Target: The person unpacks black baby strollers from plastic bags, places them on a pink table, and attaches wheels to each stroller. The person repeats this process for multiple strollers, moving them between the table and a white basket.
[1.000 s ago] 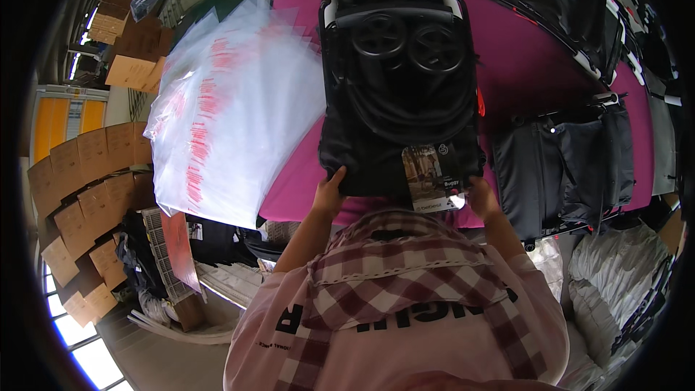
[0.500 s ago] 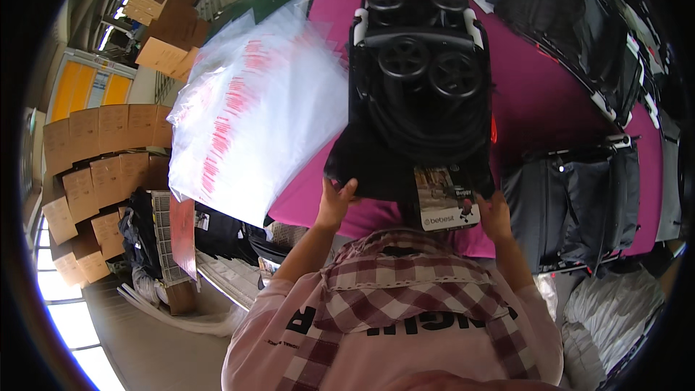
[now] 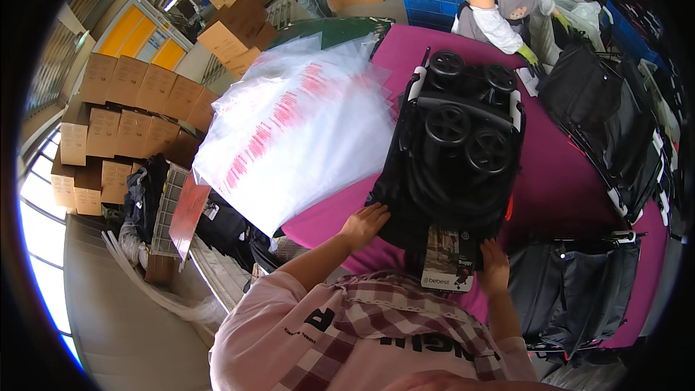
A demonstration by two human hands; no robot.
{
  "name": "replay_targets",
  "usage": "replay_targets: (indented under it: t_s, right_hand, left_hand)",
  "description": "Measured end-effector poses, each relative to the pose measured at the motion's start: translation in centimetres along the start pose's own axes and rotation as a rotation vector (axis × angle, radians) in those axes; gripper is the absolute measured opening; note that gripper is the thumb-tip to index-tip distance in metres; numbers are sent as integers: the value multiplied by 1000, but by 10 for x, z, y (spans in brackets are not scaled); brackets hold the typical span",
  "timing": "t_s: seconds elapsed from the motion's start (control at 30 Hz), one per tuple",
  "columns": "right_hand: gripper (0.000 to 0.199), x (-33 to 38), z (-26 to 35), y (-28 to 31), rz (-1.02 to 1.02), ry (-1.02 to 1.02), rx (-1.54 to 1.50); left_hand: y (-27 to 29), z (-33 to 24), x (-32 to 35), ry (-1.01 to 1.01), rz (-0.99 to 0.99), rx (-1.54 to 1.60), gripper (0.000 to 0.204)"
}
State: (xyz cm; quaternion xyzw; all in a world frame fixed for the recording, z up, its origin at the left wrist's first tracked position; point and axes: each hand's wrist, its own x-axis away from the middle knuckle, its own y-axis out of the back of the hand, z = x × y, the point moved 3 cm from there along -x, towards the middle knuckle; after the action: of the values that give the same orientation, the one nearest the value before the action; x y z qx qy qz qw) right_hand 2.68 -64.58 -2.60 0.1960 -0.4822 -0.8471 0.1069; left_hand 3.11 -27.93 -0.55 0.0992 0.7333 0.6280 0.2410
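A folded black stroller (image 3: 456,152) with four wheels facing up lies on the magenta table (image 3: 557,188). My left hand (image 3: 364,223) grips its near left corner. My right hand (image 3: 494,266) rests on its near right edge, beside a printed card tag (image 3: 449,261) that hangs from the stroller's near end.
A stack of clear plastic bags with red print (image 3: 297,130) covers the table's left part. More folded black strollers (image 3: 615,130) lie at the right and near right (image 3: 579,289). A person in green gloves (image 3: 499,0) stands at the far side. Cardboard boxes (image 3: 108,123) are stacked left.
The view has shifted and the stroller now lies farther out on the table, a little to the right. Both hands stay at its near end.
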Motion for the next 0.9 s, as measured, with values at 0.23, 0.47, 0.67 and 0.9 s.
replay_targets:
  t_s: [0.23,0.47,0.67,0.9]
  right_hand:
    - [35,-69,-10,30,-34,-197,-139]
    - [54,-55,-17,0,-293,-475,-279]
    - [38,103,23,-131,-132,-1042,-83]
    - [31,140,95,-199,342,-935,-118]
  left_hand:
    - [21,35,-73,169,266,180,33]
    - [8,56,-54,219,-75,414,58]
    - [-23,181,30,575,57,219,85]
    - [-53,338,152,989,288,98,73]
